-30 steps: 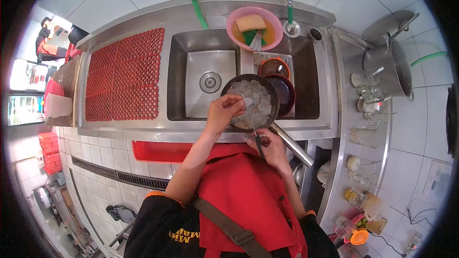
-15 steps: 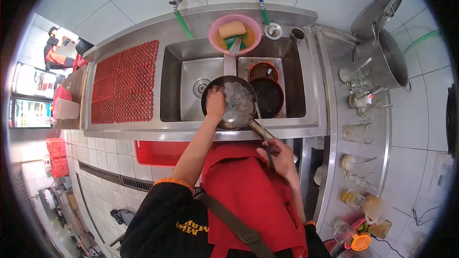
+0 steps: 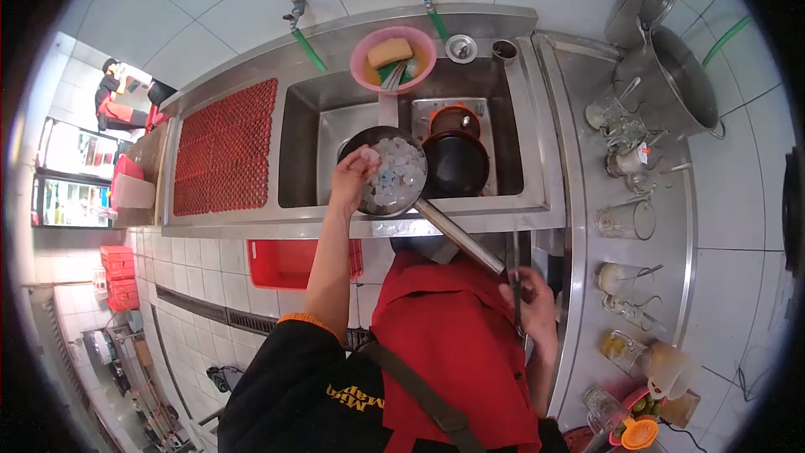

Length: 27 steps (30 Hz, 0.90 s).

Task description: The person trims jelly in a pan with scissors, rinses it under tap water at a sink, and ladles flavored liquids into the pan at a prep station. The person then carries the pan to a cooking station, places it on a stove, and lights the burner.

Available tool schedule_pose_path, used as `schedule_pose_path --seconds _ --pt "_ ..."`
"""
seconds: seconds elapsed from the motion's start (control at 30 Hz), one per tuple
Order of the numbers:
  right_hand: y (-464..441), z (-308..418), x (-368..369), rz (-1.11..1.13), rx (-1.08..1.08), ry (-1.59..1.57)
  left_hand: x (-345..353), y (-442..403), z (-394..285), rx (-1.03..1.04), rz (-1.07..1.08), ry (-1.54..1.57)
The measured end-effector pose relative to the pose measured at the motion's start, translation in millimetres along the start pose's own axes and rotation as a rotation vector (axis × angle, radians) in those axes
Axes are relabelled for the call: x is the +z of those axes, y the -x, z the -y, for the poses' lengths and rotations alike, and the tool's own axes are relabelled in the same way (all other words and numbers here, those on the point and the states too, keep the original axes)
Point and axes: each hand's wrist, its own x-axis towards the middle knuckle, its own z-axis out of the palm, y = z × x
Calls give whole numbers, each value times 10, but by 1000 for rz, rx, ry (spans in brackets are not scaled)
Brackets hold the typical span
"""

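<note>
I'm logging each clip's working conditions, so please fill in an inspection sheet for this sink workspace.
Surface: steel double sink, red mat at left
Job's things: pan of translucent pieces at the sink's front edge
Clutter: pink basin behind; dark round vessel in right bowl; glassware along right counter
Hands: left pinches a piece over pan; right holds long, thin tool
Cables: dark cord, lower right
Surroundings: another person, far left

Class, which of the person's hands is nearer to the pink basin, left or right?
Left. The left hand is over the pan, on the near side of the pink basin; the right hand is farther off, beyond the sink's front edge.
</note>
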Motion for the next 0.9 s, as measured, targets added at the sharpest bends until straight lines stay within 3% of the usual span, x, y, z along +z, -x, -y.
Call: schedule_pose_path --seconds 0.03,0.2,0.3,0.43,0.6,0.9 --pt "-77 26 77 28 -111 3 48 148 -166 -166 -12 306" --pt "-544 625 618 281 -207 189 185 631 -521 -118 -35 371" --pt "-812 682 957 464 -122 201 168 741 -551 -87 -30 369" --pt "-956 715 1243 596 -170 111 83 790 -571 -93 -33 325" --pt "-1062 716 1486 593 -232 -50 -117 700 -553 -97 -34 205" --pt "-1216 661 1773 589 -135 77 -277 466 -449 -96 -80 160"
